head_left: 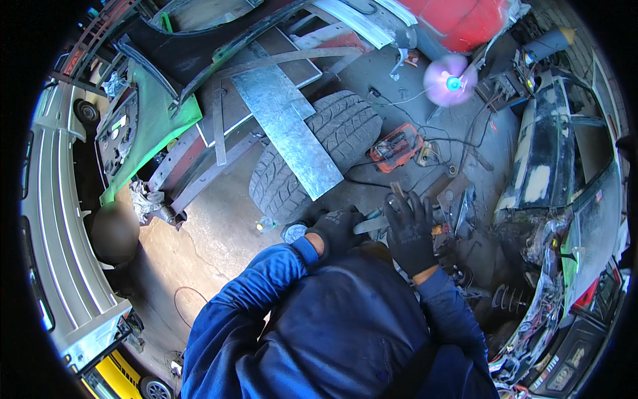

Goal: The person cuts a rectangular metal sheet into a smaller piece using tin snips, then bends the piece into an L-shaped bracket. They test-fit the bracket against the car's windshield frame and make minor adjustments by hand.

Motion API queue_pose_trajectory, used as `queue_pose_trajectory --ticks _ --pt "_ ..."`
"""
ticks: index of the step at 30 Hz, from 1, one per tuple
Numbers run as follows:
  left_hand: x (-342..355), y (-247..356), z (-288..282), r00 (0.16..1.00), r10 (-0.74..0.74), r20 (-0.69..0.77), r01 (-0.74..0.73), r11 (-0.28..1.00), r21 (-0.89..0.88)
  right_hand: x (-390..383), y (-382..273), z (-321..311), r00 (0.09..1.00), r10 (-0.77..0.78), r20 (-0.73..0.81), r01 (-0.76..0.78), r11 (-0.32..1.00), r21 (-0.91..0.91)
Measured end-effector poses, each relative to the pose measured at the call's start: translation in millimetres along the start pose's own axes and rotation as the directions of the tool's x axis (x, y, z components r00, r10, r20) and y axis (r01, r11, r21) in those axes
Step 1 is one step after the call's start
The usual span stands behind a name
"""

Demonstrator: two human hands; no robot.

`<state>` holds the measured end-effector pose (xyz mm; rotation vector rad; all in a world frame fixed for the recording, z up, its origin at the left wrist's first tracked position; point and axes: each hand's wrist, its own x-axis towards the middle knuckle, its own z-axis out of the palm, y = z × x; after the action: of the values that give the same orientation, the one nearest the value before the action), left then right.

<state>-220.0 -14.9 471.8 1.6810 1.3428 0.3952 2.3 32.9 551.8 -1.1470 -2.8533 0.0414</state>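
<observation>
My left hand [335,229], in a black glove at the lower middle, is closed around a flat grey metal piece [365,225]. My right hand [409,229], also gloved, is just right of it, fingers spread beside a short upright metal piece [397,188]; whether it touches that piece is unclear. A clear plastic container [294,233] sits left of my left hand, partly hidden. Ahead, a galvanized sheet [286,133] lies over a large tyre [269,186]. What is directly under my hands is mostly hidden.
Car panels [186,46] are piled ahead. A spinning fan [450,82], cables and an orange toolbox [395,149] stand ahead-right. A stripped car body [531,173] borders the right, a white van [56,233] the left. A red curved panel [458,23] is at the back.
</observation>
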Motion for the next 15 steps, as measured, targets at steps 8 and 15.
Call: queue_pose_trajectory --ticks 8,15 --pt "-15.4 -20.6 0.3 0.999 -0.037 0.016 0.037 0.999 0.022 2.8 15.9 34.2 0.983 -0.177 -0.059 0.178 0.984 0.024" --pt "-47.1 -56.4 -12.8 0.993 -0.114 -0.042 0.083 0.888 -0.452 -21.3 41.6 30.5 0.991 0.126 0.035 -0.13 0.96 0.249"
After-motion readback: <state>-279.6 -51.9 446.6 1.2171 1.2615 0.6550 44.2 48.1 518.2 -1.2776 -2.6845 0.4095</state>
